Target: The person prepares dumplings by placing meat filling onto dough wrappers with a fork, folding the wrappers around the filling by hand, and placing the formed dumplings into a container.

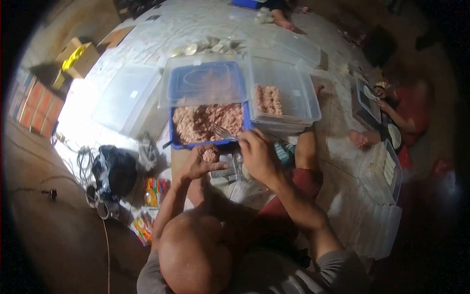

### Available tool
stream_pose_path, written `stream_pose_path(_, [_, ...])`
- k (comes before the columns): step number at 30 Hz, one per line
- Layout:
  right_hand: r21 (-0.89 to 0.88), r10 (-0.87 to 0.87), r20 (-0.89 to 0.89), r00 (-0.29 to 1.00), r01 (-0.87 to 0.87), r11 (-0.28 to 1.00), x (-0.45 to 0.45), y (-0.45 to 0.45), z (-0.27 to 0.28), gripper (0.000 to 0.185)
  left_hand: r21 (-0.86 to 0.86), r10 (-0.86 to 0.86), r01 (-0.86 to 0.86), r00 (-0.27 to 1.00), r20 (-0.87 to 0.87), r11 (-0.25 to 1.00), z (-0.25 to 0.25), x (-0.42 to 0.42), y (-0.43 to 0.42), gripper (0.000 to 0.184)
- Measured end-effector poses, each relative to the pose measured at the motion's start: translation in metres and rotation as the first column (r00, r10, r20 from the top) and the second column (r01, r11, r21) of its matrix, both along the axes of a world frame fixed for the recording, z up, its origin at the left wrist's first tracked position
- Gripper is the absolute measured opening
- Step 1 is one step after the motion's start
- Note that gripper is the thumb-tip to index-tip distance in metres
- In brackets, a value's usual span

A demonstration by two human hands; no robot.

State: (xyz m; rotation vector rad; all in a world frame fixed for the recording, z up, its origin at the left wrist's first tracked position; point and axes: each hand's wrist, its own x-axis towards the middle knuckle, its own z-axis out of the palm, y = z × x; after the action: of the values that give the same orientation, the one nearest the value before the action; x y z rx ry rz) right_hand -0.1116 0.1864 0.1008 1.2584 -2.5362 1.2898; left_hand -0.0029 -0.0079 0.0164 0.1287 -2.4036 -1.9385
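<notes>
My right hand (257, 154) is closed on the handle of a metal fork (224, 131). The fork's tines point left, over the front right of a blue tub (175, 141) that holds a pink, crumbly ground mixture (191, 122). In front of the tub, my left hand (198, 166) is curled round a small lump of pink mixture (211, 156), with the thumb stretched to the right. A clear lid (205, 81) covers the back part of the tub. To the right stands a clear plastic box (298, 100) with rows of pink lumps (268, 99) along its left side.
A black plastic bag (115, 169), a metal mug (107, 209) and colourful packets (155, 191) lie at the left. Clear containers (129, 98) stand beyond. Another person (409, 112) works at a dark-rimmed box (366, 105) on the right, near a box of pale pieces (382, 169).
</notes>
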Motion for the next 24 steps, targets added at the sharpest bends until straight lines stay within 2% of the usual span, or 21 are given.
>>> stream_pose_path(2, [0.084,0.105,-0.017,0.994,-0.103,0.991,-0.028,-0.023,-0.016,0.014,-0.082,0.024,-0.031,0.997,-0.08,0.996,-0.002,-0.005,0.008,0.063])
stream_pose_path(3, [0.103,0.217,-0.112,0.97,-0.206,0.973,-0.042,-0.031,-0.036,0.014,0.227,0.098,-0.089,0.995,-0.03,0.97,0.013,-0.003,0.021,0.064])
stream_pose_path(4, [0.091,0.265,-0.211,0.941,-0.251,0.964,-0.042,-0.038,-0.041,0.014,0.133,0.037,-0.023,0.994,-0.108,0.991,0.002,-0.007,0.014,0.077])
stream_pose_path(6, [0.083,0.179,0.032,0.983,-0.181,0.98,-0.024,-0.045,-0.04,0.018,0.468,0.092,-0.073,0.996,-0.018,0.881,-0.017,0.0,0.013,0.08])
stream_pose_path(7, [0.08,0.157,0.034,0.987,-0.159,0.984,-0.02,-0.039,-0.035,0.018,0.46,0.103,-0.083,0.994,-0.02,0.884,-0.016,0.005,0.015,0.081])
stream_pose_path(8, [0.07,0.225,0.1,0.969,-0.233,0.97,-0.014,-0.032,-0.032,0.022,0.462,0.084,-0.069,0.996,-0.012,0.884,-0.017,0.003,0.019,0.081])
stream_pose_path(9, [0.055,0.293,0.17,0.941,-0.306,0.95,-0.008,-0.024,-0.031,0.025,0.527,0.116,-0.067,0.991,-0.062,0.847,-0.01,0.004,0.027,0.081])
stream_pose_path(10, [0.054,0.28,0.179,0.943,-0.293,0.954,-0.008,-0.018,-0.029,0.025,0.587,0.156,-0.062,0.981,-0.111,0.807,-0.003,0.004,0.034,0.081])
stream_pose_path(12, [0.098,0.082,0.139,0.987,-0.096,0.991,-0.024,-0.007,-0.023,0.017,0.583,0.141,-0.053,0.984,-0.107,0.811,0.015,0.002,0.043,0.078])
stream_pose_path(13, [0.151,0.08,0.163,0.983,-0.105,0.983,-0.047,0.004,-0.024,0.019,0.488,0.074,-0.013,0.992,-0.107,0.873,0.024,-0.003,0.044,0.074])
stream_pose_path(14, [0.023,0.035,0.192,0.981,-0.04,0.999,-0.066,0.013,-0.012,0.019,0.387,0.007,0.032,0.995,-0.099,0.922,0.028,-0.005,0.045,0.07])
stream_pose_path(15, [0.0,0.02,0.228,0.973,-0.021,1.0,-0.096,0.024,-0.012,0.021,0.262,-0.03,0.031,1.0,-0.009,0.964,0.017,-0.006,0.041,0.059])
stream_pose_path(16, [-0.054,0.011,0.244,0.97,0.002,0.999,-0.123,0.034,-0.006,0.021,0.264,-0.038,0.039,0.999,-0.009,0.964,0.011,-0.007,0.043,0.059])
stream_pose_path(17, [-0.005,-0.07,0.227,0.971,0.073,0.997,-0.147,0.043,0.005,0.025,0.218,-0.08,0.067,0.996,0.05,0.974,0.006,-0.007,0.046,0.053])
stream_pose_path(19, [0.177,-0.15,0.24,0.959,0.109,0.978,-0.201,0.054,0.003,0.048,0.114,-0.139,0.124,0.981,0.136,0.986,-0.006,-0.008,0.051,0.043])
stream_pose_path(20, [0.173,-0.156,0.239,0.958,0.116,0.978,-0.216,0.055,0.001,0.048,0.111,-0.146,0.131,0.98,0.135,0.985,-0.003,-0.009,0.054,0.043])
stream_pose_path(22, [0.532,-0.283,0.337,0.898,0.066,0.844,-0.241,0.056,-0.008,0.068,0.018,-0.22,0.222,0.947,0.234,0.975,0.004,-0.012,0.058,0.043])
stream_pose_path(23, [0.578,-0.3,0.437,0.848,-0.01,0.816,-0.26,0.058,-0.035,0.083,0.022,-0.202,0.202,0.957,0.207,0.979,0.0,-0.013,0.059,0.043])
stream_pose_path(24, [0.578,-0.304,0.439,0.846,-0.007,0.816,-0.261,0.058,-0.05,0.083,0.022,-0.207,0.207,0.956,0.209,0.978,-0.004,-0.016,0.059,0.043])
